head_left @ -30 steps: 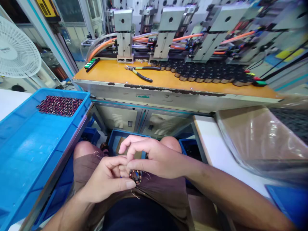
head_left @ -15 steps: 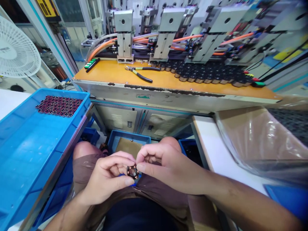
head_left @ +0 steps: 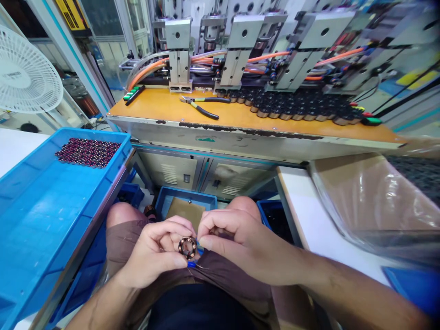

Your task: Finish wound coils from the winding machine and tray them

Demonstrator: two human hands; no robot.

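Over my lap, my left hand (head_left: 154, 254) is closed around a small round coil part (head_left: 187, 247) with copper windings, thumb below and fingers above it. My right hand (head_left: 233, 245) pinches at the part's right edge with thumb and forefinger, its other fingers curled. A small blue piece (head_left: 191, 264) shows just under the part. A thin wire strand trails from it over my brown shorts.
A blue tray (head_left: 41, 220) at left holds several dark red coil parts (head_left: 87, 152) at its far end. Ahead, an orange bench (head_left: 165, 107) carries pliers (head_left: 202, 104), rows of dark wound parts (head_left: 295, 106) and a machine. A plastic bag (head_left: 371, 201) lies right; blue bins (head_left: 168, 197) stand below.
The right hand's fingers curled from spread above the part into a pinch at its right edge. The part now faces the camera more squarely, slightly higher.
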